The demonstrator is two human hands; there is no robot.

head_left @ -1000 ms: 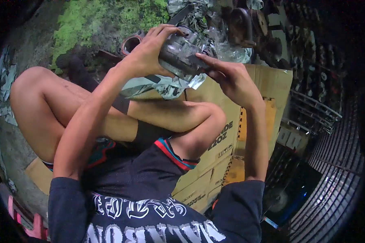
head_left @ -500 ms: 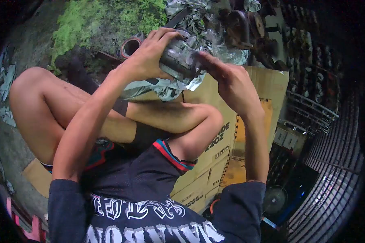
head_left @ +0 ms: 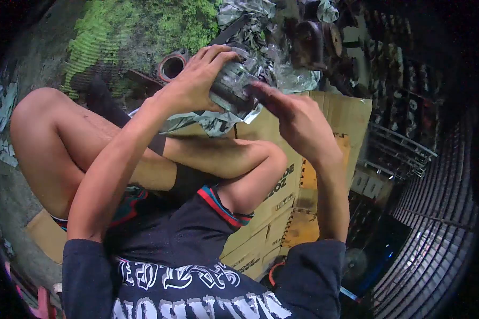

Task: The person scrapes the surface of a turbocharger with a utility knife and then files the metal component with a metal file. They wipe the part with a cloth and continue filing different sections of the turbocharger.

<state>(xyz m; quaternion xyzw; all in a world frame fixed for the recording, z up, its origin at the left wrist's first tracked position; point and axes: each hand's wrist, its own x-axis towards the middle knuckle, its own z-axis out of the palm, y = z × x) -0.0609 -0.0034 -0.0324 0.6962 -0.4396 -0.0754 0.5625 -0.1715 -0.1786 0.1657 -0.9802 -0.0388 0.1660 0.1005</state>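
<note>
My left hand [head_left: 199, 77] is wrapped around a grey metal machine part [head_left: 233, 82], a cast block with ridges, held up above my crossed legs. From the other side, my right hand [head_left: 298, 114] reaches in with its darkened fingers pressed together against the part's right face. What those fingertips hold, if anything, is hidden and slightly blurred. Crumpled grey plastic sheeting [head_left: 213, 123] lies just under the part.
A flattened cardboard box [head_left: 255, 234] spreads beneath and right of my legs. A metal ring-ended piece [head_left: 173, 66] lies on the floor beyond my left wrist. Larger rusty parts [head_left: 310, 45] sit behind clear plastic [head_left: 298, 77]. Metal racks [head_left: 399, 146] stand at the right.
My right hand has shifted slightly left and down along the part, and its fingers look less smeared. My left hand keeps its hold; the whole view has moved a little.
</note>
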